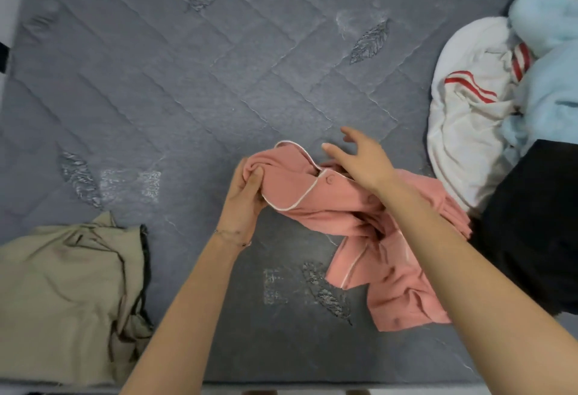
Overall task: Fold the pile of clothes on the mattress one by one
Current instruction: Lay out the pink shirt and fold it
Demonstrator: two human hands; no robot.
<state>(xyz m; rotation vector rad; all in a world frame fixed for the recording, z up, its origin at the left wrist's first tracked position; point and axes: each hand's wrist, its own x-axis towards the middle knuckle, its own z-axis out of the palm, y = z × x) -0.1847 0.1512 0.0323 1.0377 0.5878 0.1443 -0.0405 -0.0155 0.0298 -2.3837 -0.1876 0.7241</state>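
Hands: left hand clenched round the bunched collar end of the pink shirt; right hand above the button placket, fingers spread and released, contact with the cloth not determinable. Shirt lies crumpled on the mattress, between a beige garment and the unfolded pile. Assessment: early step, opening out this item. Next move requires a second grip, then spreading flat. Sleeves indistinguishable; pile cut off by the frame edge.
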